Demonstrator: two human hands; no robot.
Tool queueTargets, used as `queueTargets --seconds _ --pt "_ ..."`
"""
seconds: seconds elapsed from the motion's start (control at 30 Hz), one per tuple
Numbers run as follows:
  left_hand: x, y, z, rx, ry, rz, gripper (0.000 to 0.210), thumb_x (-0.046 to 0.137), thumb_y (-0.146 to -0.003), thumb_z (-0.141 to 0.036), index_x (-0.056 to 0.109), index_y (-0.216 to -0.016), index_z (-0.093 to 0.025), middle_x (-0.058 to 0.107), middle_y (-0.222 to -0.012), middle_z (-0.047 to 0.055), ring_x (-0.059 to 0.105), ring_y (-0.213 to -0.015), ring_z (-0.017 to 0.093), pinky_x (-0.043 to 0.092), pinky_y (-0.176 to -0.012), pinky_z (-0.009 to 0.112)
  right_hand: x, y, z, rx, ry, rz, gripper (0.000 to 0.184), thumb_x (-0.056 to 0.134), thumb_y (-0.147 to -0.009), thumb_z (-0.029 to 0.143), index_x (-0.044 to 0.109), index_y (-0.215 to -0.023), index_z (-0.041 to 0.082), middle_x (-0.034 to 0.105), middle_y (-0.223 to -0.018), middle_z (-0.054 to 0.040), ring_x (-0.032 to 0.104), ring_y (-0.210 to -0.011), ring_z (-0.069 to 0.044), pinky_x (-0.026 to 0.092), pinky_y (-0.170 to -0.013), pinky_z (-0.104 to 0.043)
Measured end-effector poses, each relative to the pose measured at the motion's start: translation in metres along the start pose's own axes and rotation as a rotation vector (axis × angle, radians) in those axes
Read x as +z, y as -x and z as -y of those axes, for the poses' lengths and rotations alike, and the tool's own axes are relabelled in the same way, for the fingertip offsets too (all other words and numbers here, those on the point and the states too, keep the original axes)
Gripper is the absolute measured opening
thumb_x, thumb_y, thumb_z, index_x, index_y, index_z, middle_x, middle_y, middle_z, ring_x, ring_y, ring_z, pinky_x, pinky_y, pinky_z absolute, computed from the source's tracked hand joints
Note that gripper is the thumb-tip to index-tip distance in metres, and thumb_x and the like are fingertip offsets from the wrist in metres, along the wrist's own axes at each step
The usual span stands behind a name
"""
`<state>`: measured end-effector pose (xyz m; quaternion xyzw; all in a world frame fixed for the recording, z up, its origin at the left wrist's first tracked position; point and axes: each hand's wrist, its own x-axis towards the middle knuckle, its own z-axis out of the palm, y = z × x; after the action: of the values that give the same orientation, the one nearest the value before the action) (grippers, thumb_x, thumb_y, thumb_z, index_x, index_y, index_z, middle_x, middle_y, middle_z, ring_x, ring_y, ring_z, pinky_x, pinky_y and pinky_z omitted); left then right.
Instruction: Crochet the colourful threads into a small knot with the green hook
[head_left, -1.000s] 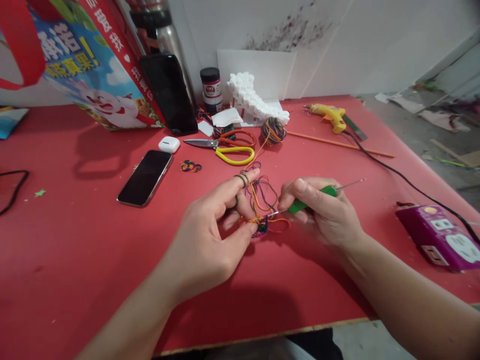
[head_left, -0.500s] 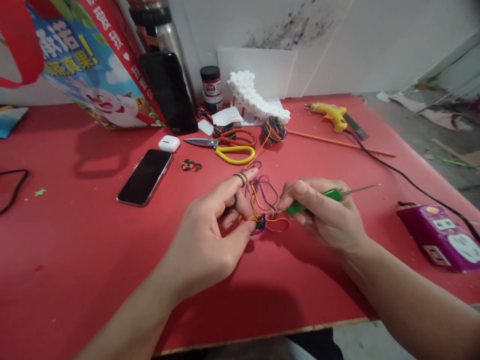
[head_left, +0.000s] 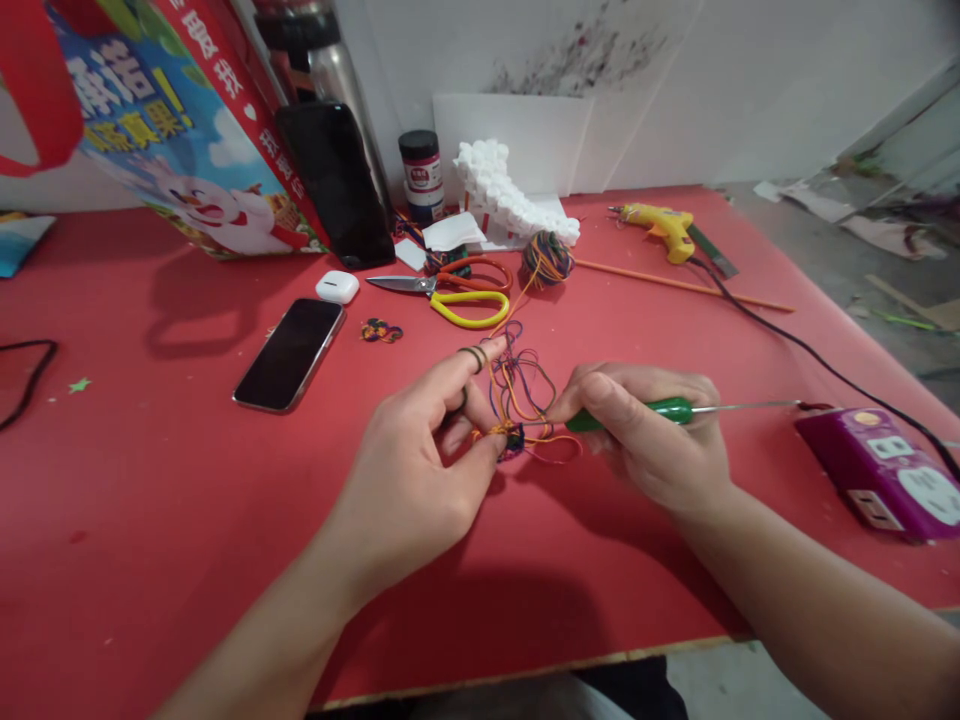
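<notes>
My left hand (head_left: pixel 427 450) pinches a small multicoloured crochet piece (head_left: pixel 513 440) between thumb and fingers, with yarn wrapped round its raised index finger. In my right hand (head_left: pixel 645 430) is a green-handled crochet hook (head_left: pixel 671 410); one thin metal end reaches the crochet piece, the other points right. The exact tip at the stitches is too small to make out. Loose multicoloured yarn (head_left: pixel 525 380) lies in loops beyond the piece, and a strand runs back to a yarn ball (head_left: pixel 547 258). A smaller crocheted bit (head_left: pixel 381 330) lies apart on the left.
Scissors (head_left: pixel 471 308) with red and yellow handles lie beyond my hands. A phone (head_left: pixel 289 354) and white earbud case (head_left: pixel 337 287) are at left. A yellow glue gun (head_left: pixel 660 228), orange stick (head_left: pixel 690 286) and purple power socket (head_left: pixel 885 470) are at right.
The hook in my right hand has turned, its free right end now lower and showing longer. My left hand, still pinching the crochet piece, has shifted slightly left.
</notes>
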<state>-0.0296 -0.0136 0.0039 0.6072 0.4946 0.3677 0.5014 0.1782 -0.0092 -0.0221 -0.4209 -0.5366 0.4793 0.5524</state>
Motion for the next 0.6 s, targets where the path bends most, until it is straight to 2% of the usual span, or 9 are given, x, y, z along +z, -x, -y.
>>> queueTargets --seconds 0.17,0.4,0.6 --pt "0.0014 -0.0025 0.0001 -0.023 0.044 -0.022 0.064 0.076 -0.087 -0.013 0.068 -0.150 -0.021 0.060 -0.077 -0.004 0.041 -0.060 0.009 0.044 -0.060 0.023 0.0018 0.0026 0.0007 -0.107 0.091 -0.010 0.032 0.077 -0.100 0.044 0.088 -0.076 0.027 0.071 -0.061 -0.0045 0.052 -0.049 -0.015 0.043 -0.052 -0.034" --pt "0.0024 -0.0029 -0.0008 -0.050 0.090 -0.030 0.062 0.077 -0.088 -0.015 0.069 -0.149 -0.021 0.061 -0.078 -0.004 0.041 -0.060 0.009 0.041 -0.059 0.024 0.0041 0.0039 -0.0013 -0.141 0.119 -0.017 0.033 0.074 -0.102 0.044 0.089 -0.078 0.028 0.072 -0.062 -0.0046 0.059 -0.055 -0.017 0.045 -0.055 -0.034" --pt "0.0025 -0.0039 -0.0029 -0.010 0.057 -0.044 0.060 0.077 -0.087 -0.015 0.070 -0.147 -0.020 0.062 -0.079 -0.004 0.043 -0.061 0.009 0.043 -0.060 0.023 0.0015 0.0028 -0.0018 -0.103 0.092 -0.018 0.032 0.077 -0.101 0.045 0.088 -0.077 0.026 0.072 -0.061 -0.0029 0.052 -0.048 -0.013 0.045 -0.052 -0.032"
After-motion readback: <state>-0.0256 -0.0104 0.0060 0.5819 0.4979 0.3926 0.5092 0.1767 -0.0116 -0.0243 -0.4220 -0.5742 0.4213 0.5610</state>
